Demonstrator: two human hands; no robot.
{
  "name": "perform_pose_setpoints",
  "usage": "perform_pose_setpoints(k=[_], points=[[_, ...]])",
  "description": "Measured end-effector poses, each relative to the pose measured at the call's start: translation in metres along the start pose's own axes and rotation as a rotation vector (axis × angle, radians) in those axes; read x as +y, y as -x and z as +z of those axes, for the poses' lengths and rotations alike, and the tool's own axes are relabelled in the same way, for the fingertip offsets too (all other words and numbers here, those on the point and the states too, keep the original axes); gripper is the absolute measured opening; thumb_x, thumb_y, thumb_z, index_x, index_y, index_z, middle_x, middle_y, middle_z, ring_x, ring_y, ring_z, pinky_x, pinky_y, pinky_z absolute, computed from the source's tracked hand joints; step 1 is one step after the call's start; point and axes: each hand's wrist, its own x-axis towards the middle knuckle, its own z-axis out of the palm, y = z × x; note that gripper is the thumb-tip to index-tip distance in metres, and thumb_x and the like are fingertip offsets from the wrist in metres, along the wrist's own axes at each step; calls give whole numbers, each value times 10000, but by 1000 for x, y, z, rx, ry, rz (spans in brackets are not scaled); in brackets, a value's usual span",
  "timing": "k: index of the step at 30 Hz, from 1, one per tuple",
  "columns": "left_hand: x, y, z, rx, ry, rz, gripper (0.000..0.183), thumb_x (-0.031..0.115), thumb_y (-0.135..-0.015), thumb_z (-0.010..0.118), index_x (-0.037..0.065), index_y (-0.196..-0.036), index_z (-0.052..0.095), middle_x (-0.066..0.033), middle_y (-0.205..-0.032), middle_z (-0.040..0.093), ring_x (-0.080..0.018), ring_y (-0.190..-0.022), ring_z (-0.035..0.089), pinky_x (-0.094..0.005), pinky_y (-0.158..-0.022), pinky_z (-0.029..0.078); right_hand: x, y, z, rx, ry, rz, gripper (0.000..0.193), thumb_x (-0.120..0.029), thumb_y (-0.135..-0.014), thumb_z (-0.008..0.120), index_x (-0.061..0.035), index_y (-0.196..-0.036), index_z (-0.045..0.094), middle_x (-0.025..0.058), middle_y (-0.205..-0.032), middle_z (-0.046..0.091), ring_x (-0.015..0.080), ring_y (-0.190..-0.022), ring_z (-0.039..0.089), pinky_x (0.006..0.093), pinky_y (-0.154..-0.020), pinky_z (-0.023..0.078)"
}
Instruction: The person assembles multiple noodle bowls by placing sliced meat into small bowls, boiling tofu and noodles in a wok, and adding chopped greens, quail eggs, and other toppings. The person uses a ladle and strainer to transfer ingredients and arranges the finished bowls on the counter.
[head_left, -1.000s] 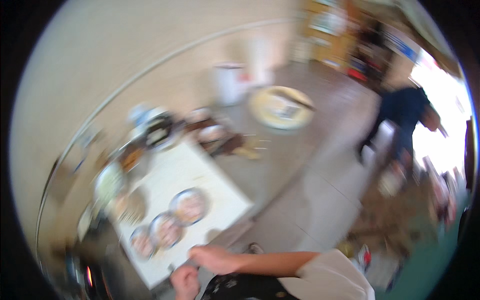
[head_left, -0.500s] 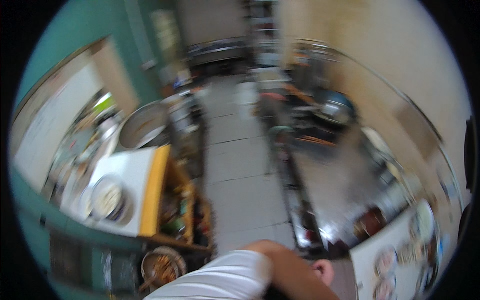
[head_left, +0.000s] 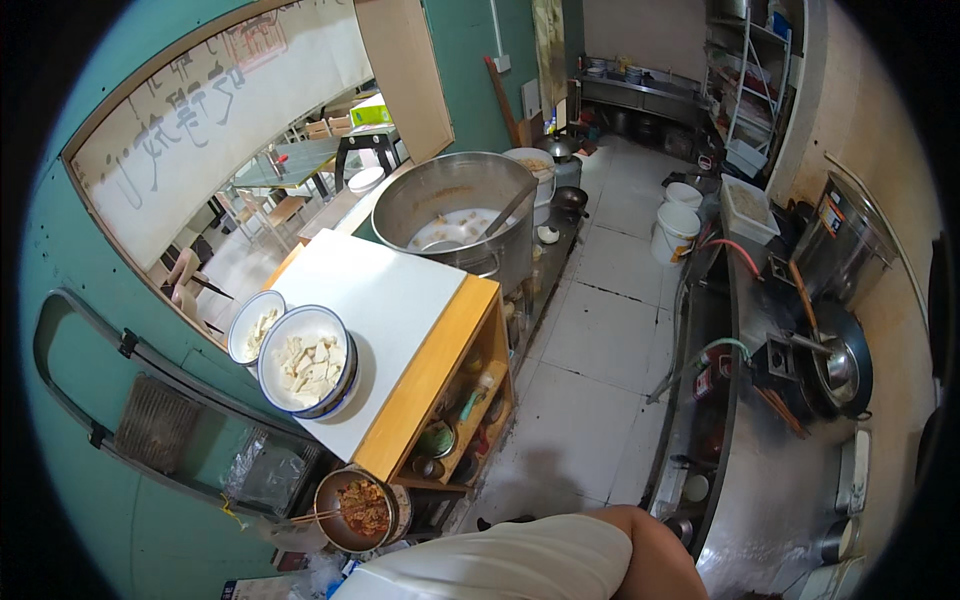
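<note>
Neither of my hands shows. One of my arms (head_left: 650, 560), bare below a white sleeve, crosses the lower edge, and its hand is out of the picture. Left of it, a bowl (head_left: 398, 510) of reddish-brown food with chopsticks sits low beside a white-topped cabinet (head_left: 385, 330). On the cabinet's left corner stand a blue-rimmed bowl (head_left: 347, 385) of white chunks and a second bowl (head_left: 240, 325) with fewer white pieces. Behind them, a big steel pot (head_left: 515, 255) holds pale liquid and a long-handled ladle (head_left: 512, 207).
A steel counter (head_left: 765, 510) runs along the right, with a wok (head_left: 860, 370) and a tall steel pot (head_left: 850, 250). Grey floor tiles (head_left: 595, 370) lie between it and the cabinet. White buckets (head_left: 672, 240) stand farther back. A folded trolley (head_left: 165, 350) leans on the green wall.
The view has swung to the right and the blur has cleared. My arm stays at the lower edge; a closed hand seen at its right before is now out of view.
</note>
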Motion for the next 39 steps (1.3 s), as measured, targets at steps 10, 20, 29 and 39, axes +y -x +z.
perform_pose_setpoints(k=[10,20,29,39], points=[[-67,-85,-106,-4,-237,24,212,166,-855,605,2,-986,629,-122,-948,638,-272,-864,608,-406,-772,511,45,-143,-28,-53,-141,80,85,-87,-938,598,-36,-991,641,78,-878,641,189,-844,604,312,-808,499],[-104,-207,-198,-188,-420,230,269,227,-857,646,-7,-989,619,-133,-959,625,-291,-868,590,-429,-770,506,42,-276,-66,111,-159,-21,113,65,-817,541,-30,-844,594,47,-742,597,131,-692,563,275,-646,465],[-161,-264,-253,-458,-428,579,331,281,-860,683,-14,-992,611,-142,-969,614,-307,-873,573,-450,-769,502,41,-315,-107,153,-273,290,78,-60,-894,549,-37,-907,622,101,-890,666,178,-808,623,332,-748,510],[-231,-279,-306,-737,-254,-85,257,186,-930,563,-9,-1056,671,-181,-1044,711,-326,-929,692,-417,-846,553,32,-357,-77,713,-229,31,185,5,-877,502,-15,-1000,639,119,-963,650,279,-971,623,394,-861,501]])
